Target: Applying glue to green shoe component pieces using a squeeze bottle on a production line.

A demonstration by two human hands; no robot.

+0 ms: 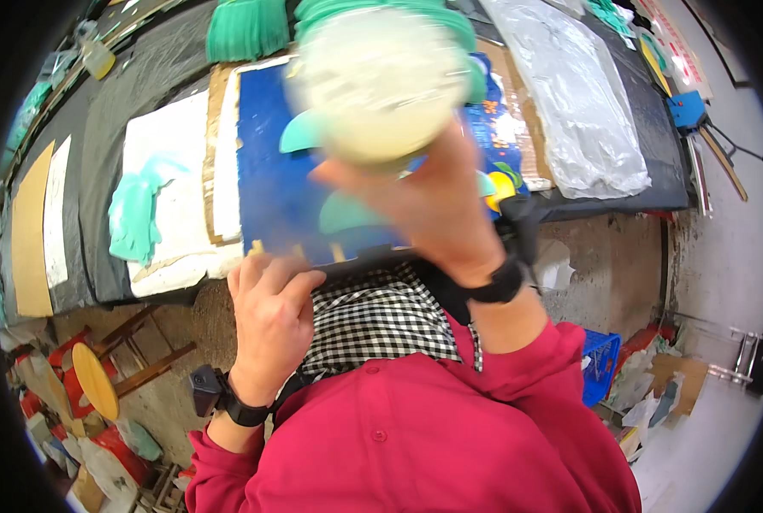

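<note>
Container (381, 85), round and cream-white, raised well above the table close to the camera; blurred, contents not readable. Right hand (446, 209) grips the container from its near side, thumb toward the left, other fingers smeared by blur and partly hidden. Left hand (272, 295) at the table's near edge, fingers loosely bent, tips by the near left corner of a blue sheet (262, 162); cannot tell whether it pinches anything.

Blue sheet lies under the container. On it, mint-green pieces: a half-round piece (300, 134) left of the container, a larger blurred piece (347, 214) nearer the person. Yellow patch (501, 186) toward the sheet's right side.

Left of the blue sheet: heap of mint-green pieces (133, 218) on a white sheet (169, 132). Far side: green stack (246, 32), with more green behind the container. Right: crinkled clear plastic (582, 107) on the black table cover (97, 197). Below the table: round-seated stool (95, 380) at left, blue crate (601, 368) at right.
</note>
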